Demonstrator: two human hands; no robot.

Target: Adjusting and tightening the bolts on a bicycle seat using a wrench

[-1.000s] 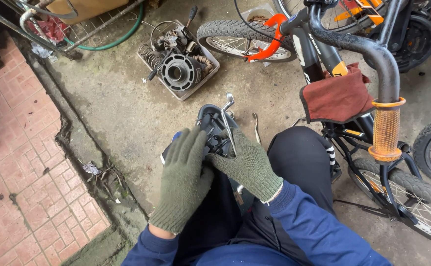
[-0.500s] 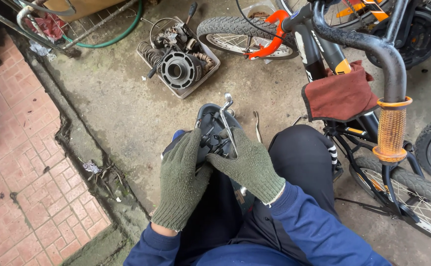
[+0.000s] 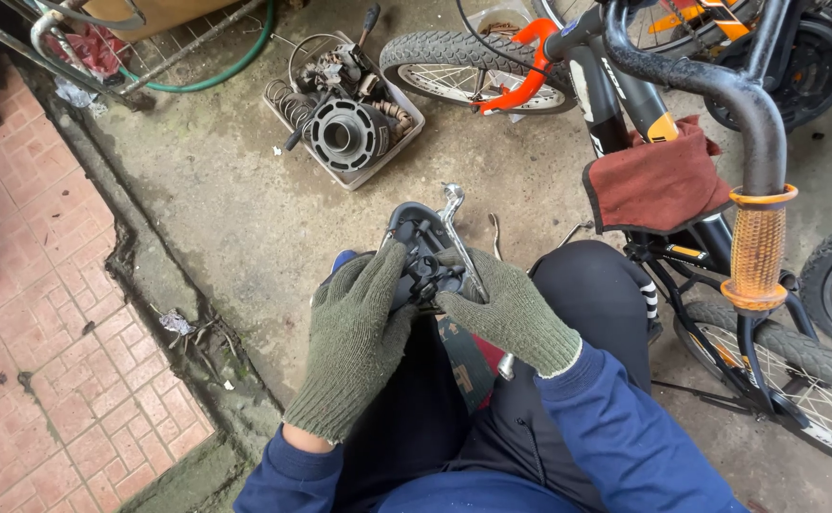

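Both my hands wear green knit gloves. My left hand grips the side of a black bicycle saddle turned underside up over my lap. My right hand holds the saddle's clamp fitting and a silver wrench that sticks out past the saddle's far end. The saddle's near half is hidden under my fingers.
A bicycle with an orange handlebar grip stands at my right, a red-brown rag draped on its frame. A tray of metal parts sits on the concrete ahead. Red brick paving lies to the left, a green hose beyond.
My hands have stayed on the saddle, with only small shifts of the fingers around the clamp. The view has drifted slightly.
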